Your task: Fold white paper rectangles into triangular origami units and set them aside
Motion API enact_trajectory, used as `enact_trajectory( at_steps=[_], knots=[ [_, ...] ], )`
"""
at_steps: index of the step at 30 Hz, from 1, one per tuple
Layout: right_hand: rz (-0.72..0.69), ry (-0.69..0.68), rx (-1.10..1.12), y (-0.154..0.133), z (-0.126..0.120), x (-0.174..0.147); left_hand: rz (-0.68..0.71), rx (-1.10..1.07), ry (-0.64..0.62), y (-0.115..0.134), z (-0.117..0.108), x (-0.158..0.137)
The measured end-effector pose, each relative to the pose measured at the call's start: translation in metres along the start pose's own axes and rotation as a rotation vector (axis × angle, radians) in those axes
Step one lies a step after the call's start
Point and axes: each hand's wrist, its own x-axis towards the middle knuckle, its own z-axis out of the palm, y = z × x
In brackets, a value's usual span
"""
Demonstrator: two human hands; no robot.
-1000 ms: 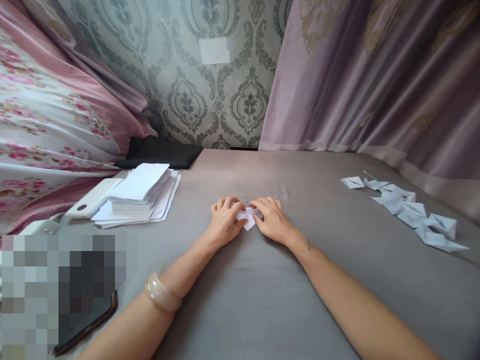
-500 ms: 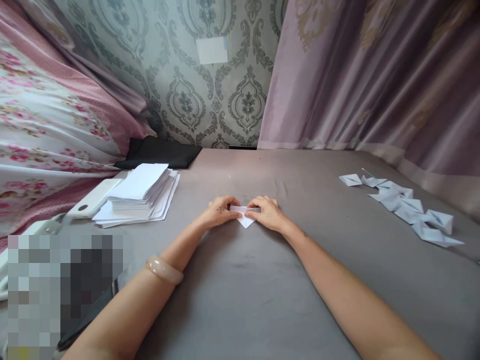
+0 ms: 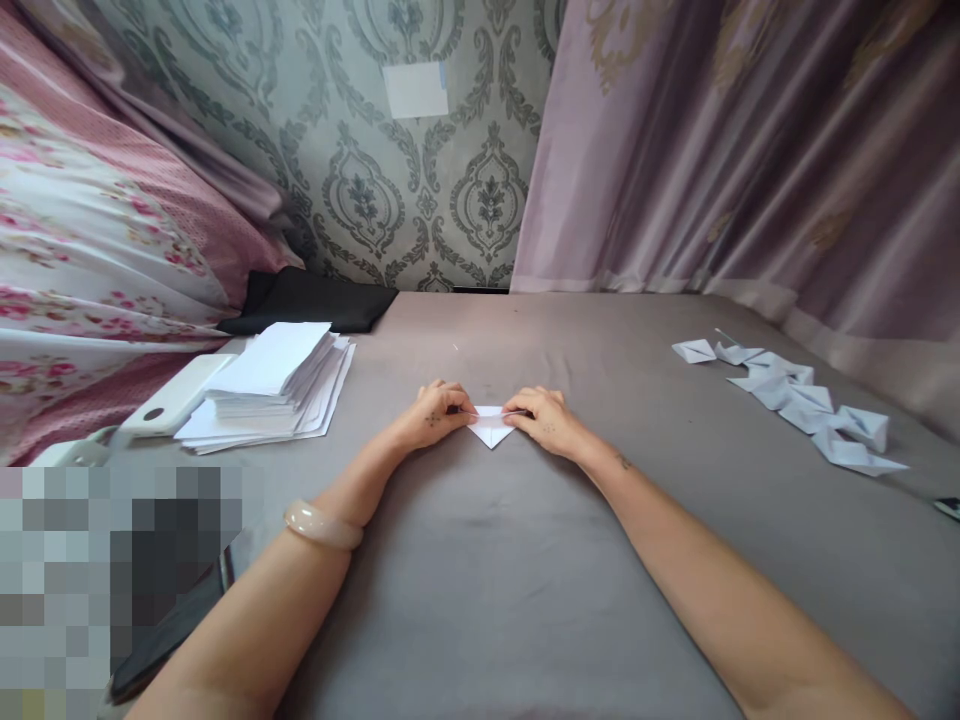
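Paper [image 3: 491,436]: small, white, folded, at the centre of the frame, one point toward the wearer, a crease running down to that point. It is at the surface between the two hands; whether it lies fully flat, cannot tell.

Left hand [image 3: 435,416]: fingers curled, thumb and fingertips closed in a pinch on the paper's left corner. Right hand [image 3: 546,422]: same grip, mirrored, on the right corner. The hands are apart, the paper spanning the gap. Dark marks on the backs of both; pale bangle [image 3: 322,525] on the left forearm.

Surface: grey sheet [image 3: 480,600], lightly wrinkled, running from the bottom edge back to the wall. Stack [image 3: 266,378] of white sheets at left of frame, edges uneven, the lower ones jutting out. Flat white device [image 3: 180,392] with a dark round spot just beside it. Black cloth [image 3: 315,300] behind the stack. Folded pieces [image 3: 806,402], white, in a loose line at right, some touching or overlapping. Lower left: dark flat object [image 3: 169,635], partly hidden by pixel blocks.

Room: patterned grey wall [image 3: 364,205] at top centre, bearing a white card [image 3: 416,90]. Mauve curtain [image 3: 660,150] at upper right; floral fabric [image 3: 82,210] at upper left.
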Motion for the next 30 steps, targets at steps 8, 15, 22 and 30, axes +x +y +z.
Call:
enact_trajectory(
  at_steps=[8,15,22,30],
  knots=[
    [-0.150,-0.035,-0.181,-0.012,-0.008,-0.013,0.307,0.131,-0.020,-0.010,-0.001,-0.004],
    [-0.191,0.029,-0.264,-0.013,-0.004,-0.024,0.282,0.240,-0.074,-0.004,-0.004,-0.012],
    [-0.188,0.038,-0.255,-0.010,0.000,-0.031,0.264,0.485,-0.122,0.010,-0.008,-0.020],
    [-0.173,0.025,-0.235,-0.010,-0.009,-0.044,0.213,0.507,-0.108,0.024,-0.005,-0.045]
  ],
)
